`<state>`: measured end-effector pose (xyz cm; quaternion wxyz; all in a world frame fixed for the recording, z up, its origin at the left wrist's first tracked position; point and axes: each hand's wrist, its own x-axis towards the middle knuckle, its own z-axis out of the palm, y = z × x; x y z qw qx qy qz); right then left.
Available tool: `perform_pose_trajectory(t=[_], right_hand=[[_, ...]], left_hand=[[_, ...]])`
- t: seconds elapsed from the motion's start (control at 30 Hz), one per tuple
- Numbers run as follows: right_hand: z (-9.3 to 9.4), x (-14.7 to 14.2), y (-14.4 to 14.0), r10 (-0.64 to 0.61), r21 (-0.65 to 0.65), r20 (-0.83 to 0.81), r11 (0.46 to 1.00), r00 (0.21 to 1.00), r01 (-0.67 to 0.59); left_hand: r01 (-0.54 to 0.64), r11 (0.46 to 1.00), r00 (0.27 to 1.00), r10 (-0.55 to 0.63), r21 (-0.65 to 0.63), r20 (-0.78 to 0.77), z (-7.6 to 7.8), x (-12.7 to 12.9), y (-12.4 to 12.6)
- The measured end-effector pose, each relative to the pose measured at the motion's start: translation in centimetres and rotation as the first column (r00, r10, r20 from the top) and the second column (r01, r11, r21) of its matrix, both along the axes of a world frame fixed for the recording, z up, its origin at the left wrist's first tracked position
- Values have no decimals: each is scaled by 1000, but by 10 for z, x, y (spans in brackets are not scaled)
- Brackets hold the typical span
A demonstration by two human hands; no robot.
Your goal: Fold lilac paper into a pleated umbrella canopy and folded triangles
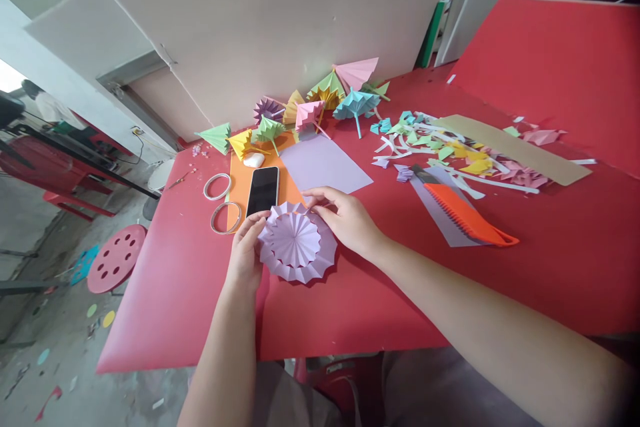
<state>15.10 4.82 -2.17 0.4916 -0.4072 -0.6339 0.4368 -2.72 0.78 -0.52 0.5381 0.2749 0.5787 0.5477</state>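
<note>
A lilac pleated paper rosette [296, 242] lies on the red table [500, 280] in front of me. My left hand [246, 250] pinches its left rim, thumb and fingers on the folds. My right hand [345, 217] holds its upper right rim with fingertips on the pleats. A black phone [263, 189] lies face up just behind the rosette on an orange sheet [239, 181]. A flat lilac paper sheet [324, 165] rests beside the phone.
Several folded paper umbrellas [320, 103] stand along the wall. Two tape rings [219, 200] lie at left. An orange comb-like tool [467, 217] and a heap of paper scraps [450, 150] with a cardboard strip [520, 147] lie at right. A pink stool [116, 258] stands on the floor at left.
</note>
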Motion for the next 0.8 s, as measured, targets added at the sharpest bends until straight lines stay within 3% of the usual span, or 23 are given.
perform_pose_trajectory(t=[0.23, 0.33, 0.4, 0.47, 0.57, 0.63, 0.7, 0.8], right_hand=[[0, 0, 1, -33, -73, -34, 997, 999, 30], [2, 1, 2, -43, -182, -130, 983, 991, 19], [4, 2, 2, -16, -338, -205, 939, 979, -55], [6, 1, 2, 39, -487, -297, 853, 954, -187], [5, -1, 0, 83, -572, -420, 749, 904, -334], [3, -3, -1, 77, -567, -434, 751, 898, -339], [1, -4, -1, 78, -522, -420, 794, 904, -311], [1, -3, 0, 96, -440, -403, 852, 910, -284]], left_hand=[[-53, 998, 998, 53, -21, 33, 3, 2, 0], [-106, 994, 990, 106, -8, 92, 0, -2, 1], [-139, 990, 982, 134, 25, 134, -2, -4, 2], [-148, 987, 979, 137, 66, 153, -3, -5, 3], [-174, 979, 976, 158, 106, 149, -2, -3, 2], [-204, 972, 973, 187, 117, 137, -2, -1, 1], [-212, 969, 973, 198, 127, 116, -1, 0, 0], [-133, 980, 989, 120, 150, 91, -1, 2, -1]])
